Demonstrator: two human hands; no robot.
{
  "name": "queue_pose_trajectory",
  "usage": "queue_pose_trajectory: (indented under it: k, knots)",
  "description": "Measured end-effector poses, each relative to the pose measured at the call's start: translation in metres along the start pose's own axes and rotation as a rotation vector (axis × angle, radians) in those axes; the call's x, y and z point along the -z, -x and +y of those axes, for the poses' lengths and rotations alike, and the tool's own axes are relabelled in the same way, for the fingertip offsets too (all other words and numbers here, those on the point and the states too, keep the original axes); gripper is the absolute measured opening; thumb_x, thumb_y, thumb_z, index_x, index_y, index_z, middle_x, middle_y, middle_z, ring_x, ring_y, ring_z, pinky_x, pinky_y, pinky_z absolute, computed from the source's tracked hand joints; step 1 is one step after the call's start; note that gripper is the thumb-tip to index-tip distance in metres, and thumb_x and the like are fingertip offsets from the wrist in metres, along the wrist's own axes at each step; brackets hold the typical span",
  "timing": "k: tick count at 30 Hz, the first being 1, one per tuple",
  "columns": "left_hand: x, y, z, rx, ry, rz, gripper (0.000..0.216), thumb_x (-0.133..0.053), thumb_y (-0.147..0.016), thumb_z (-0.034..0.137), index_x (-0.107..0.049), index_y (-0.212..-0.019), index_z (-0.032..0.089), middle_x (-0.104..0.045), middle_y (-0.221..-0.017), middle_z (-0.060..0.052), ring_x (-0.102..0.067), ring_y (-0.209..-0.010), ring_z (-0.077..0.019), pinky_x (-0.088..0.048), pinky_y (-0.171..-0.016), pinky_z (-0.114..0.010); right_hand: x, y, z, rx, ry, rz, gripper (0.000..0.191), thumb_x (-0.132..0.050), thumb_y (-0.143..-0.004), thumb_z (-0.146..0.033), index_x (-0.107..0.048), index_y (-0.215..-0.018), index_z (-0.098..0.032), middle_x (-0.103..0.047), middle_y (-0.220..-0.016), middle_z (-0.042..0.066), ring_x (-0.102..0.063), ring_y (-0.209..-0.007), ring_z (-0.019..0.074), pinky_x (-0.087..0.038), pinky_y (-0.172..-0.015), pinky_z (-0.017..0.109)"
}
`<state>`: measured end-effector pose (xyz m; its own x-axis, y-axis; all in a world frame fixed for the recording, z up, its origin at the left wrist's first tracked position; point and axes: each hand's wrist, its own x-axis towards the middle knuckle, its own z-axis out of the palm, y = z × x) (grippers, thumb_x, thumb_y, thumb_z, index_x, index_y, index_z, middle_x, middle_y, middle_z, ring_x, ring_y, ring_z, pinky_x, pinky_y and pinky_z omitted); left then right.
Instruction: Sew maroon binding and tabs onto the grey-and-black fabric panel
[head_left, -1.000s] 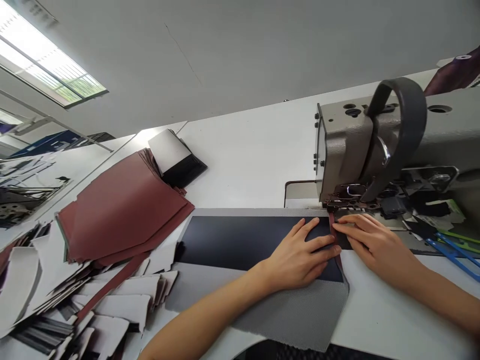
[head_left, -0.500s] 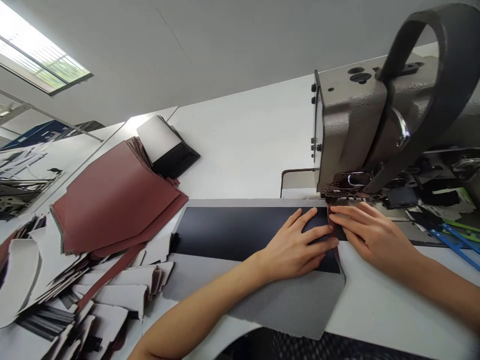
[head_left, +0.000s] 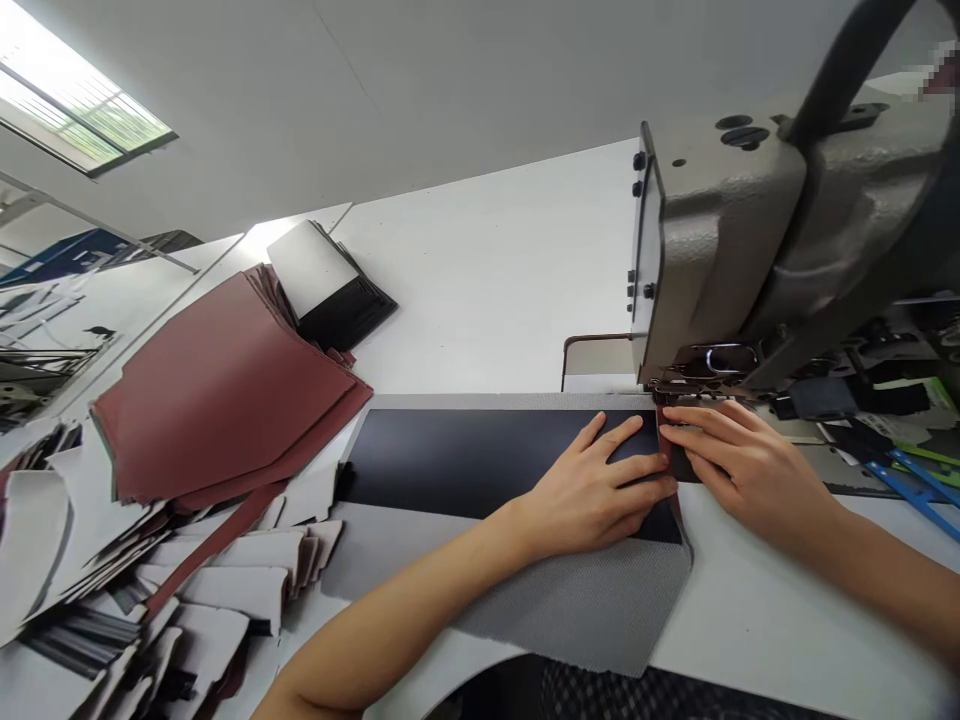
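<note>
My left hand (head_left: 600,485) lies with spread fingers on a smooth black panel (head_left: 442,455). The panel sits on a grey mesh fabric piece (head_left: 592,610), which hangs toward the table's front edge. Along the panel's right end runs a narrow dark red strip (head_left: 666,455). My right hand (head_left: 750,460) has its fingers stretched out, the tips touching this strip from the right; its thumb is partly hidden. Just beyond both hands stands the head of a sewing machine (head_left: 705,240), its presser foot (head_left: 658,392) at the strip's far end.
Dark red panels (head_left: 225,390) are stacked on the left, beside a stack of black and white pieces (head_left: 315,270). Several pale cut pieces (head_left: 240,590) are heaped at the lower left. Blue-handled scissors (head_left: 915,500) lie at the right, beyond my right hand.
The view has shifted slightly, so the sewing machine appears farther right. Both hands keep nearly the same place on the panel and strip.
</note>
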<state>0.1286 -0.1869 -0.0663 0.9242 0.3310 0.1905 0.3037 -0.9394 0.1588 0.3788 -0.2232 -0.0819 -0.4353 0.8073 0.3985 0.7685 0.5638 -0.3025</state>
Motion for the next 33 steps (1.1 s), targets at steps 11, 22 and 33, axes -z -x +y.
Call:
queue_pose_trajectory:
  k: [11, 22, 33]
  knots:
    - [-0.003, -0.02, -0.017, 0.059, -0.008, 0.005, 0.037, -0.048, -0.1, 0.031, -0.061, -0.134, 0.028, -0.06, -0.14, -0.003, -0.035, -0.148, -0.0336, -0.029, -0.12, -0.056, -0.002, -0.001, -0.002, -0.032, -0.041, 0.064, 0.031, -0.045, -0.099, -0.012, -0.062, -0.124, -0.015, -0.066, -0.129, 0.008, -0.065, -0.11, 0.0224, -0.048, -0.102, 0.042]
    - [-0.005, -0.027, -0.008, -0.012, -0.095, 0.124, 0.027, -0.043, -0.104, 0.021, -0.069, -0.098, 0.023, -0.075, -0.1, -0.001, -0.065, -0.1, -0.0136, -0.049, -0.082, -0.025, 0.014, 0.01, -0.006, -0.099, -0.283, 0.032, 0.017, -0.056, -0.1, -0.028, -0.072, -0.096, -0.027, -0.072, -0.099, -0.001, -0.065, -0.09, 0.0169, -0.052, -0.082, 0.034]
    - [0.002, 0.008, 0.013, 0.102, 0.123, 0.074, 0.033, -0.041, -0.105, 0.021, -0.06, -0.132, 0.02, -0.063, -0.141, -0.002, -0.048, -0.141, -0.0154, -0.026, -0.127, -0.042, 0.012, 0.022, -0.002, 0.083, -0.154, -0.036, 0.021, -0.054, -0.1, -0.022, -0.072, -0.11, -0.027, -0.066, -0.111, 0.005, -0.059, -0.097, 0.0207, -0.045, -0.084, 0.038]
